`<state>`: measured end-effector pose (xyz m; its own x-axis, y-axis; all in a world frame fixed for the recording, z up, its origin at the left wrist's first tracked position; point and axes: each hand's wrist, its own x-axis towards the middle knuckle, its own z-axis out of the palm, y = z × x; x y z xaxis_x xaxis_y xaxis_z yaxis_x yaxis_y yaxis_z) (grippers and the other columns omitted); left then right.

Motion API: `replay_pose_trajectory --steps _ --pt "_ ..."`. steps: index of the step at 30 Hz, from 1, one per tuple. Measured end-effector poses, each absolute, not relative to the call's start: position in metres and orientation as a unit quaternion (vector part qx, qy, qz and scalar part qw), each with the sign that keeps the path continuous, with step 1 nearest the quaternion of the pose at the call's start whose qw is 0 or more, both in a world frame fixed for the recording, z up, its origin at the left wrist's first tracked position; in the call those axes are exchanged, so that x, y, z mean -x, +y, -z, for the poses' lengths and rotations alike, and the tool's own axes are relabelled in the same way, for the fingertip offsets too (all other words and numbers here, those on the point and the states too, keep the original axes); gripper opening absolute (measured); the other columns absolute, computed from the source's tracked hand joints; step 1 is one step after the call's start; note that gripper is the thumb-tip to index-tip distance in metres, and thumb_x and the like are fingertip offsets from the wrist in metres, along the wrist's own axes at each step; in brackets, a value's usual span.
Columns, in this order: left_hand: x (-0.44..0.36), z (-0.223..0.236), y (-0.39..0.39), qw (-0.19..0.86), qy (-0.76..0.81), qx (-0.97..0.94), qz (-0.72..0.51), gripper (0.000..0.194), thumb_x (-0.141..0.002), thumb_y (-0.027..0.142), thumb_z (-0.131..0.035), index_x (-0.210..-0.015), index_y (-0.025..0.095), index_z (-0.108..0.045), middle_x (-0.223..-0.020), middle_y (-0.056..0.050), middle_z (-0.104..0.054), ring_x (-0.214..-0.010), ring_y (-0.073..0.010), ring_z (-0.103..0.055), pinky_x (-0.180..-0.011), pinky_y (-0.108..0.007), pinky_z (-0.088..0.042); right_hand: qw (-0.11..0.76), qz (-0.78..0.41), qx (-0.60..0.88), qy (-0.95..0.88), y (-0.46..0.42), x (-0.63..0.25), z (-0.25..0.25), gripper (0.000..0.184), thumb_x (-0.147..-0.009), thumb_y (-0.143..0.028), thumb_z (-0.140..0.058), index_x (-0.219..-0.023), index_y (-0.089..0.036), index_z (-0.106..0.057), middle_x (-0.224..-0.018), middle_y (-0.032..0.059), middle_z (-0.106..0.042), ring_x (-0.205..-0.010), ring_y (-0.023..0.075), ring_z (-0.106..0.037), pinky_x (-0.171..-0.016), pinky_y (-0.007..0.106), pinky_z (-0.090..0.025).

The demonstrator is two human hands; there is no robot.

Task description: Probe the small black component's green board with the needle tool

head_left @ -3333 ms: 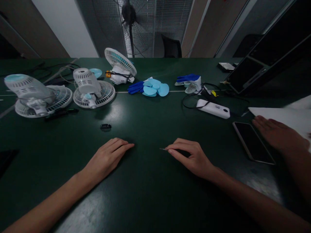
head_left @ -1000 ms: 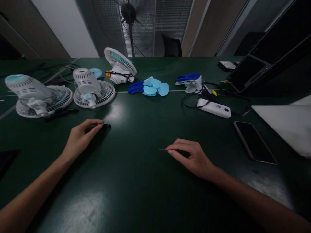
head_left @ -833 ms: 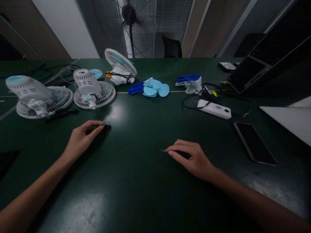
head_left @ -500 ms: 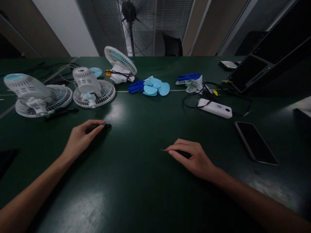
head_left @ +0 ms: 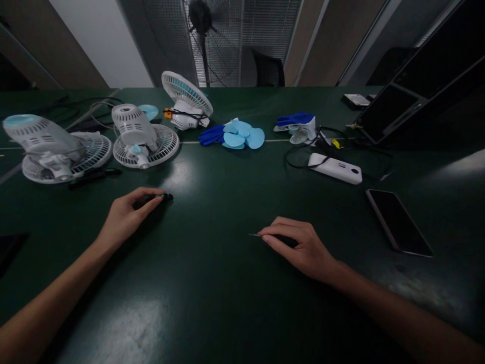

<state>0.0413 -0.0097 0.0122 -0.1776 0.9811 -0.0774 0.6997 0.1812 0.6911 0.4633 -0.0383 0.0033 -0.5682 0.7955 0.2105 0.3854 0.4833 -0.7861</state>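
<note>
One black part (head_left: pixel 169 196) pinched in left hand (head_left: pixel 127 215); thin tool (head_left: pixel 288 240) gripped in right hand (head_left: pixel 299 253), both at tabletop (head_left: pixel 220 283). Beyond: white fan cage (head_left: pixel 204 105), blue blades (head_left: pixel 184 91) inside.

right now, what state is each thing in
left hand, pinching small black part
small black part, pinched, partly hidden
right hand, pinching thin tool
thin tool, held, metal tip showing
phone, screen dark
fan blade, loose, partly covering blue glove
leftmost fan, cage down
second fan, cage down
third fan, cage tilted up
</note>
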Motion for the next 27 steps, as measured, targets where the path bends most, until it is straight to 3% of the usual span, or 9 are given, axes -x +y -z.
replay_pose_trajectory --steps 14,21,27 --pt "-0.043 -0.014 -0.012 0.218 0.713 -0.623 -0.237 0.055 -0.092 0.062 -0.059 -0.129 0.022 -0.066 -0.121 -0.002 -0.068 -0.095 -0.0227 -0.061 -0.077 -0.03 -0.047 0.291 -0.356 0.36 -0.812 -0.039 -0.464 -0.003 0.02 -0.101 -0.023 -0.062 -0.117 -0.021 -0.074 -0.1 0.0035 -0.071 -0.085 0.0141 -0.067 -0.072 0.026 -0.054" --pt "-0.038 -0.001 -0.009 0.162 0.668 -0.68 -0.257 0.045 -0.089 0.057 -0.063 -0.122 0.027 -0.07 -0.119 -0.006 -0.07 -0.101 -0.0249 -0.064 -0.09 -0.038 -0.051 0.288 -0.35 0.366 -0.813 -0.038 -0.463 -0.002 0.019 -0.101 -0.024 -0.062 -0.116 -0.022 -0.075 -0.098 0.0029 -0.071 -0.083 0.0136 -0.067 -0.07 0.027 -0.052" --pt "-0.073 -0.009 -0.026 0.196 0.619 -0.708 -0.278 0.04 -0.091 0.051 -0.065 -0.123 0.027 -0.068 -0.121 -0.004 -0.07 -0.096 -0.0212 -0.066 -0.086 -0.035 -0.053 0.281 -0.353 0.364 -0.815 -0.04 -0.463 -0.003 0.019 -0.101 -0.024 -0.063 -0.116 -0.022 -0.074 -0.099 0.0033 -0.071 -0.085 0.0143 -0.068 -0.072 0.027 -0.053"
